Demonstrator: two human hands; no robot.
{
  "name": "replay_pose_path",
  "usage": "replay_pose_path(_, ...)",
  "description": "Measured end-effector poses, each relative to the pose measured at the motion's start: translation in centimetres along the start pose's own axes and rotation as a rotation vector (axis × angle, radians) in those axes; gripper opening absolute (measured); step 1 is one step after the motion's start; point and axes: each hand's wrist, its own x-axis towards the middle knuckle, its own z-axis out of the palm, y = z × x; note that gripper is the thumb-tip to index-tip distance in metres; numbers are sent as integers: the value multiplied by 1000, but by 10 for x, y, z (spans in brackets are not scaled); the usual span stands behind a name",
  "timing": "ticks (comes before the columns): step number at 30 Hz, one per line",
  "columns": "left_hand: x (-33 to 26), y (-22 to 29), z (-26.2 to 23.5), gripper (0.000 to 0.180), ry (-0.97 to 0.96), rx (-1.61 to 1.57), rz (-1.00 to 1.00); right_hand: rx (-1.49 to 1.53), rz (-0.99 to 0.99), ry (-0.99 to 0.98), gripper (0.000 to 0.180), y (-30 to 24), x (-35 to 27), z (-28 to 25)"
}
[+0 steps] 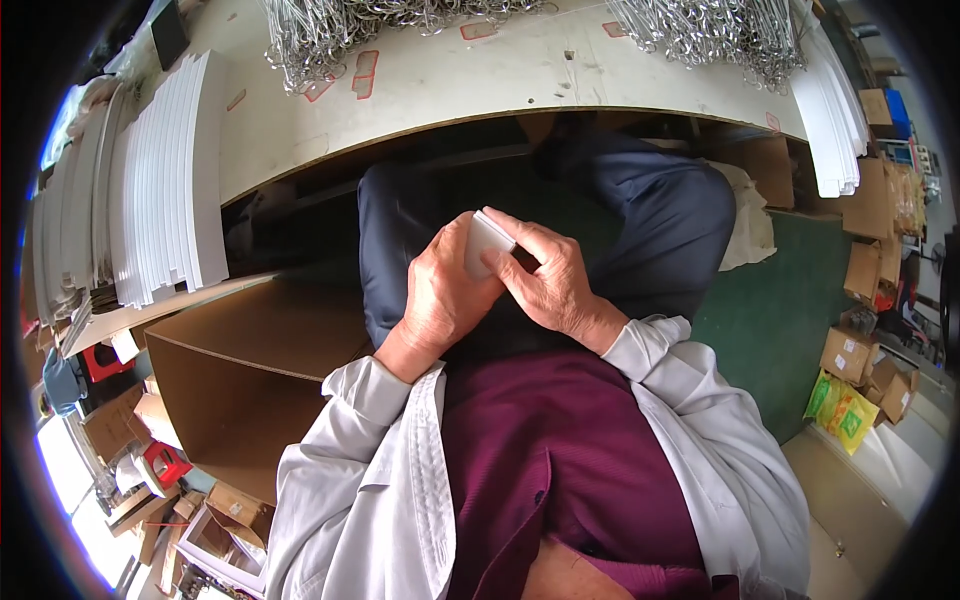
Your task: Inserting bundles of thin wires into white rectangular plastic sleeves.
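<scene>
Above my lap, both hands are closed round a small white box [482, 246], flat and narrow, its far end pointing away from me. My left hand [443, 283] wraps its left side and lower end. On the right, my right hand [551, 276] presses its thumb on the white face, with the fingers along the far edge. The lower part of the box is hidden by my hands. Beyond my knees, piles of shiny metal hooks [700, 40] lie on the worktable [470, 95].
Stacks of folded white cartons stand at the table's left [170, 180] and right [832, 110] ends. A large open cardboard box [250, 370] sits beside my left leg. Brown boxes [847, 352] and a yellow-green bag [842, 410] lie to the far right.
</scene>
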Motion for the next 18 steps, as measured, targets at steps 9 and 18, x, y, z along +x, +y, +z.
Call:
replay_pose_path(9,1,-3,-3,48,39,-32,49,-2,-15,-59,37,-2,3,3)
replay_pose_path(18,-13,-2,-58,73,-94,139,6,152,123,4,32,-3,49,-8)
